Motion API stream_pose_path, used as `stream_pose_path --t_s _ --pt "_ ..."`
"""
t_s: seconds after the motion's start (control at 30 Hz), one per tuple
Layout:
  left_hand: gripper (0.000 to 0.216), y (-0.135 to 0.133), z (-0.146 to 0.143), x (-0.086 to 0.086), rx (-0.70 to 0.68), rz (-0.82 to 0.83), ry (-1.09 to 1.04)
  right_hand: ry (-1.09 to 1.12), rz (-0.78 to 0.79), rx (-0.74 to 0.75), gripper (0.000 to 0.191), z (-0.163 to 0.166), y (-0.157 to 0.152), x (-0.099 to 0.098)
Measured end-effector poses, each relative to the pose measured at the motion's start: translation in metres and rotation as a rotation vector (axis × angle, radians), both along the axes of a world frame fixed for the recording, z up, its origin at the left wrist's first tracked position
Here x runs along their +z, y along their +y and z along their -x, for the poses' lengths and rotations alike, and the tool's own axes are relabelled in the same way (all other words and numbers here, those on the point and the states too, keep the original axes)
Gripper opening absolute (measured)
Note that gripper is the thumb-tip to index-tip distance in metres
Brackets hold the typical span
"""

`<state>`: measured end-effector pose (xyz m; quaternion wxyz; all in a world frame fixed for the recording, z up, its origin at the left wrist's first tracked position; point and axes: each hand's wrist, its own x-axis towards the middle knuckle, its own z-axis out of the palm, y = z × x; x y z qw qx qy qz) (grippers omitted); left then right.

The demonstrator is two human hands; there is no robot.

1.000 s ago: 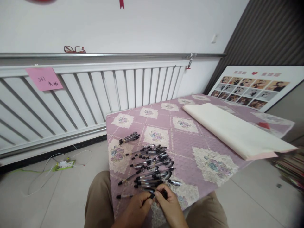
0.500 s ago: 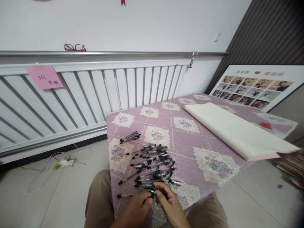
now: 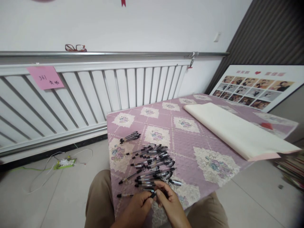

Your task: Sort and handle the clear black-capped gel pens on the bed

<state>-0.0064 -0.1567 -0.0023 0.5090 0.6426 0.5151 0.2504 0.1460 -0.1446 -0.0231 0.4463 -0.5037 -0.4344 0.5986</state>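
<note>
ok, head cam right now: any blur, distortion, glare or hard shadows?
Head view: radiator slats fan out leftward, wide-angle stretch; stack at the right edge smeared; heading on the photo board too blurry to read, though "361" on the pink note is legible; small glints on the pens; lighting soft, no hard shadows on the tablecloth.

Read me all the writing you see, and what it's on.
"361": handwritten on the pink note; the characters beneath it are not clear enough to read.
Photo board heading: characters either side of a red heart, too blurred to read.
Pens: any print is too small to read.
</note>
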Motion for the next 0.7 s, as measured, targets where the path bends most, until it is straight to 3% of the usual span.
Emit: stream_pose_path --t_s 0.1,0.33,0.5,0.7 --pt "0.023 -0.0001 0.0003 0.0019 -0.003 0.015 0.041 -0.031 0.006 -0.005 0.023 0.0031 0.0002 -0.0016" --pt "0.021 0.0003 0.0005 0.0007 0.0 -0.003 0.003 -0.067 -0.016 0.046 0.024 0.0007 -0.0011 0.0021" --pt "0.022 0.0001 0.0008 0.001 -0.008 -0.015 -0.007 -0.012 0.006 -0.006 0.03 0.0007 -0.0002 0.0043" --pt "0.021 -0.0007 0.0009 -0.0008 -0.001 -0.001 -0.005 -0.126 0.0 0.033 0.027 0.0039 0.0008 -0.0019"
